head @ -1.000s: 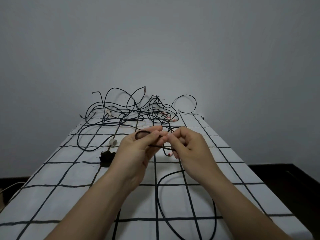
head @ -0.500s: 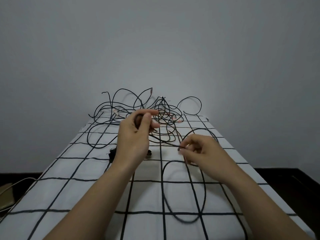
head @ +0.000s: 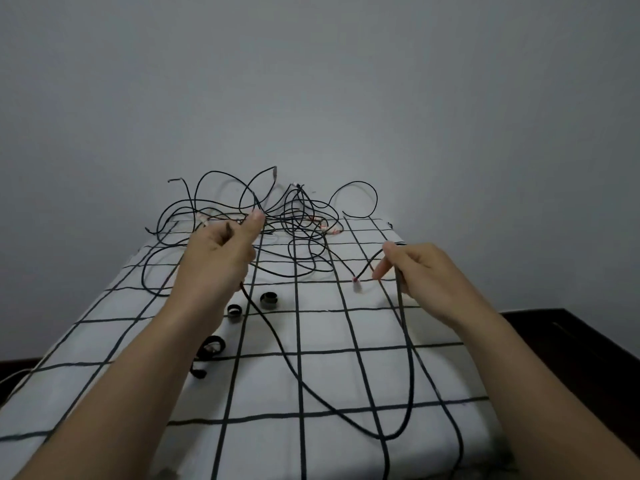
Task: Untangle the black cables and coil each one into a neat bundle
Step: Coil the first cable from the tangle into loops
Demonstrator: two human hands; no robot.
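Hanging in a long loop, a black cable is held, gripped by fingers of the left hand, pinched near its end by fingers of the right hand, tangled pile seen just past the fingers.

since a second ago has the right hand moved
Yes. The right hand has swung rightward, off the middle line of the checked cloth toward its right edge, drawing the black cable away from the left hand.
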